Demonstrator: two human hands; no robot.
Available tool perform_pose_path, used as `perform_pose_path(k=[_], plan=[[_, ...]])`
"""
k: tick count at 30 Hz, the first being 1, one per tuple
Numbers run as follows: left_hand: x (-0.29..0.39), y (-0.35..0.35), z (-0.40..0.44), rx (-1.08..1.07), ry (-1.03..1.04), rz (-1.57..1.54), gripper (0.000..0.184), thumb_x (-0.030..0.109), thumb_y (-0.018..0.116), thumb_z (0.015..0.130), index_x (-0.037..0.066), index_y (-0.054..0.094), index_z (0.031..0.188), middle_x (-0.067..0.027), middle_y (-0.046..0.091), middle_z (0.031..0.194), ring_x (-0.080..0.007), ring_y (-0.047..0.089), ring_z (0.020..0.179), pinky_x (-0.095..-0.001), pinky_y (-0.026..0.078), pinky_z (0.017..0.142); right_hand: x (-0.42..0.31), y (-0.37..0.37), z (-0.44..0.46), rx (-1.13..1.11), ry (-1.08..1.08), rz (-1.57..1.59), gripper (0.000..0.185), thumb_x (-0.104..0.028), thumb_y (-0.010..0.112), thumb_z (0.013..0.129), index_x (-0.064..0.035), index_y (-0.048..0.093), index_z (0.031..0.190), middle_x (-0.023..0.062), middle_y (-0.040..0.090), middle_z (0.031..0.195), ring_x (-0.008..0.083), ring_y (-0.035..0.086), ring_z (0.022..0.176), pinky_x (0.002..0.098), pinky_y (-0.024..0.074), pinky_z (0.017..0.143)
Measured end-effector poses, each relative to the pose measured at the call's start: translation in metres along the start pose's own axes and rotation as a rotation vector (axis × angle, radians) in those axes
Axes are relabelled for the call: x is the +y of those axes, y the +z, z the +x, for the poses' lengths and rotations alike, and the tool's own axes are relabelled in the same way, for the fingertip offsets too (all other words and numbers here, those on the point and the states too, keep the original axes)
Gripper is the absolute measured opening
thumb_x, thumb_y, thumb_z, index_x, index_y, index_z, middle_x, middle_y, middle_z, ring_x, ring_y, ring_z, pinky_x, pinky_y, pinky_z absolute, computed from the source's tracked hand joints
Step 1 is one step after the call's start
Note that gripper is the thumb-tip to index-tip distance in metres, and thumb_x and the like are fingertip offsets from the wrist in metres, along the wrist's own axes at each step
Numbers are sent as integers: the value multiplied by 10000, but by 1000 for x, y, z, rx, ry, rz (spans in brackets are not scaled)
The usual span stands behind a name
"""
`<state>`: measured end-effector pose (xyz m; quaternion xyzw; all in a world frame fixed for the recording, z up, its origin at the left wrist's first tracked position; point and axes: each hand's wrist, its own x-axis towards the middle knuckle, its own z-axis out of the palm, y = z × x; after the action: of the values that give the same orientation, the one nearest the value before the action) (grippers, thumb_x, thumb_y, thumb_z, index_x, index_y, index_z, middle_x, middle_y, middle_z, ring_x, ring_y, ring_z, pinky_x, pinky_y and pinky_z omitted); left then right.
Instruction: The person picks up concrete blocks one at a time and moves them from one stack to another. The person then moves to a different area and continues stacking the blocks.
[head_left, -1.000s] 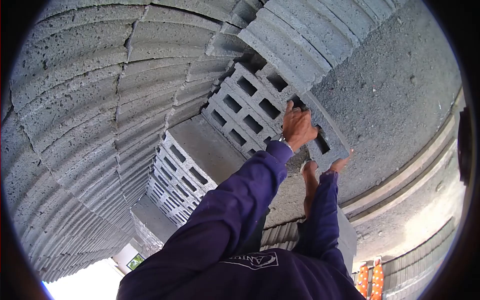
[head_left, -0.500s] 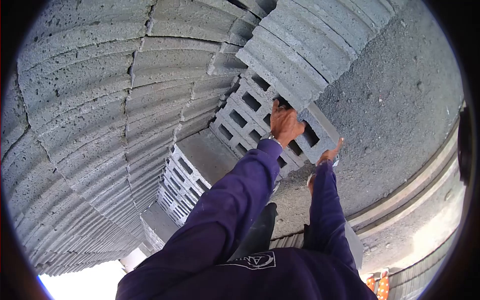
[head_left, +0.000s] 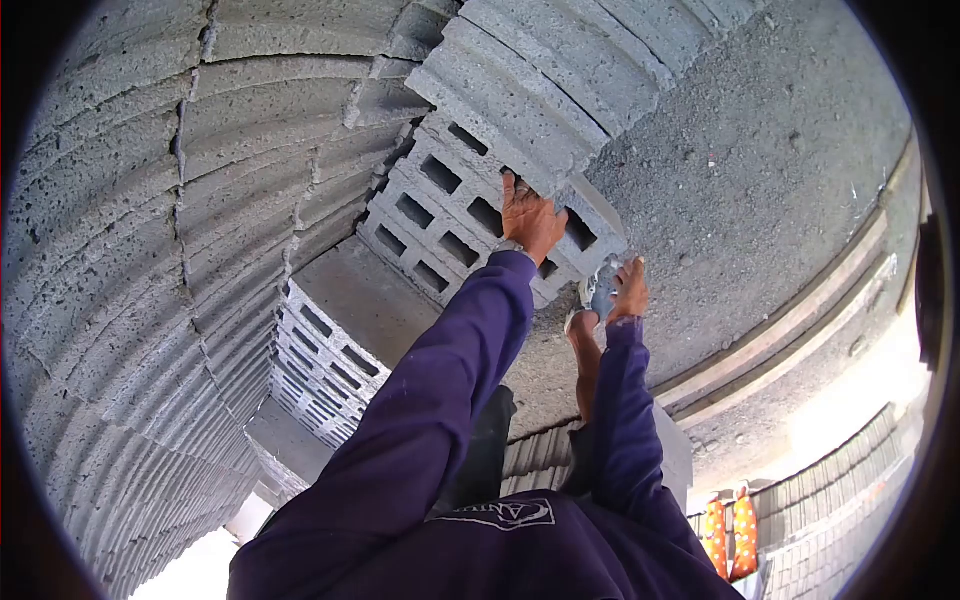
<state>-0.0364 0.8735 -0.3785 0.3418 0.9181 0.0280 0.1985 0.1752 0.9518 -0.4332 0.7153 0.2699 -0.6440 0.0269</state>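
My left hand (head_left: 532, 218) is on the end face of a hollow concrete block (head_left: 592, 205), the outermost in a row at the foot of a stack. Its fingers curl over the block, and some tips are hidden in the dark hollows. Just below the block's lower corner is my right hand (head_left: 629, 290), apart from it, fingers loosely stretched and holding nothing. More hollow blocks (head_left: 428, 215) stand side by side to the left of my left hand, their rectangular openings facing me.
A tall wall of stacked blocks (head_left: 120, 250) fills the left side. Stepped stacks (head_left: 330, 350) run along its foot. Gravelly ground (head_left: 760, 190) lies to the right, bordered by a long rail-like edge (head_left: 780, 340). My foot (head_left: 585, 320) is beneath my right hand. Orange dotted items (head_left: 743, 532) show at lower right.
My right hand has come away from the outer block's lower corner, drawing back toward me. My left hand remains on the block. The whole view has shifted, with the scene moving left.
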Motion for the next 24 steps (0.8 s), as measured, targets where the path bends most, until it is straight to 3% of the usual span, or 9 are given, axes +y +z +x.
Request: perform_pose_path(k=[2, 6, 8, 9, 11, 15, 17, 20, 24], plan=[[6, 12, -1, 123, -12, 78, 533, 384, 647, 780, -23, 546, 1109, -195, 648, 1086, -333, 612, 1031, -541, 319, 1025, -14, -7, -20, 16, -54, 17, 780, -630, 432, 872, -17, 469, 1353, 193, 489, 1368, 339, 478, 1241, 469, 350, 946], [17, -6, 1, -231, -135, 65, 575, 378, 620, 799, -46, 510, 1171, -193, 644, 1076, -332, 610, 1014, -541, 311, 1030, -35, -30, -60, -27, 15, -22, 716, -577, 451, 894, -17, 487, 1337, 174, 513, 1349, 313, 505, 1214, 441, 368, 922], [6, 4, 1, -84, -61, 4, 438, 348, 635, 765, -7, 640, 1021, -217, 660, 986, -351, 568, 1064, -487, 56, 1154, -45, -44, -75, -50, -17, -50, 703, -570, 455, 896, -16, 496, 1327, 169, 526, 1335, 298, 523, 1193, 432, 375, 905], [1, 11, -1, -79, -57, 5, 438, 348, 635, 765, -7, 640, 1021, -217, 660, 986, -351, 568, 1064, -487, 56, 1154, -46, -53, -87, -70, -26, -81, 691, -563, 459, 898, -16, 505, 1317, 164, 540, 1321, 283, 541, 1173, 423, 383, 888], [-6, 19, -2, 169, 48, 33, 418, 333, 632, 772, -11, 636, 1011, -227, 648, 983, -356, 579, 1033, -474, 174, 1133, -51, -73, -102, -75, -48, -104, 663, -545, 484, 895, -23, 519, 1303, 145, 586, 1256, 246, 585, 1100, 375, 408, 830], [-1, -72, -13, 23, -139, -224, 413, 275, 609, 799, -34, 606, 1074, -241, 626, 1027, -381, 580, 1023, -476, 348, 1036, -58, -123, -138, -64, -88, -189, 590, -507, 525, 876, -23, 585, 1208, 131, 652, 1087, 222, 648, 922, 324, 449, 694], [-7, -101, -22, 596, -497, -922, 381, 219, 584, 817, -45, 598, 1091, -242, 609, 1082, -405, 579, 1001, -471, 452, 905, -60, -140, -147, -43, -67, -218, 564, -491, 526, 877, -25, 595, 1187, 119, 662, 1051, 201, 659, 865, 308, 448, 656], [-17, -197, -3, 786, -245, -466, 351, 183, 560, 839, -54, 591, 1096, -253, 603, 1101, -420, 568, 1028, -469, 455, 892, -65, -147, -163, 17, -13, -247, 474, -429, 524, 877, -33, 615, 1121, 99, 677, 928, 179, 661, 756, 298, 446, 606], [-26, -232, 60, 691, -119, -262, 420, 291, 525, 892, -27, 575, 1162, -255, 598, 1156, -418, 569, 1069, -463, 447, 924, -78, -101, -180, -94, -90, -247, 510, -482, 542, 881, -53, 609, 1149, 93, 678, 959, 177, 659, 749, 297, 449, 614]])
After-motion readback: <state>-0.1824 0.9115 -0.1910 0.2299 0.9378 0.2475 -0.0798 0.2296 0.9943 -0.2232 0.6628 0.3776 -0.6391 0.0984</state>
